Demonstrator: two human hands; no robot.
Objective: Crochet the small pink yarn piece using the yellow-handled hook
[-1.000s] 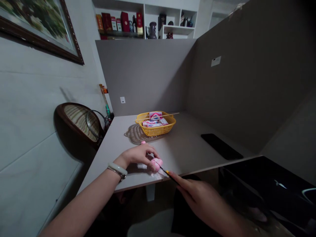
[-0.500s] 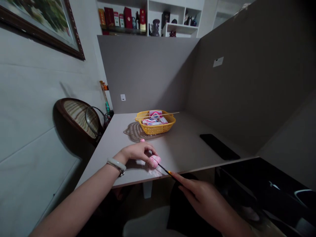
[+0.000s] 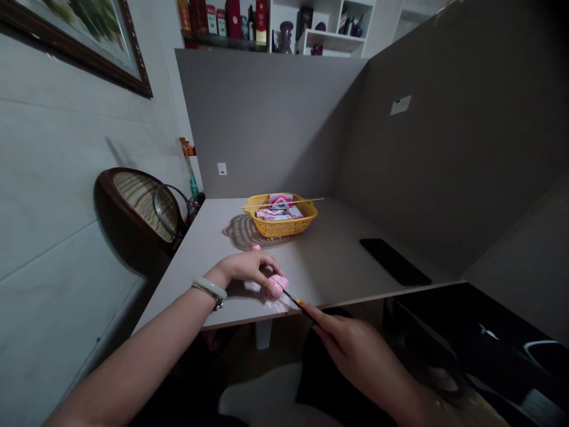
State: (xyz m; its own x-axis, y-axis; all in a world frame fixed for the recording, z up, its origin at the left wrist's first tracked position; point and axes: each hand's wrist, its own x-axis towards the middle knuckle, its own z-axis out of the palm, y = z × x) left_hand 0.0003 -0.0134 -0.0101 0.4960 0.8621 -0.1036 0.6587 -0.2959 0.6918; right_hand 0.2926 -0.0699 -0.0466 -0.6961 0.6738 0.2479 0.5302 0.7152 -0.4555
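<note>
My left hand [image 3: 249, 270] rests over a soft pink object [image 3: 279, 285], its fingers curled onto it, on a crumpled white wrapper [image 3: 270, 304] at the table's front edge. My right hand [image 3: 351, 345] pinches a thin black stick with a yellow band [image 3: 293, 300], and the stick's tip meets the pink object by my left fingers. A small pink piece [image 3: 256, 247] lies just beyond my left hand. A pale bangle and a thin metal bracelet [image 3: 210, 289] circle my left wrist.
A yellow plastic basket [image 3: 281, 223] holds pink-and-white boxes, with a wooden skewer [image 3: 284, 203] across it. A black phone [image 3: 395, 262] lies on the grey table [image 3: 338, 261] at right. Grey partitions surround the table, and a round woven mirror-like object [image 3: 140, 204] stands at left.
The whole scene sits slightly higher in the view. My right hand and the stick have shifted slightly left, and my left hand remains on the pink object.
</note>
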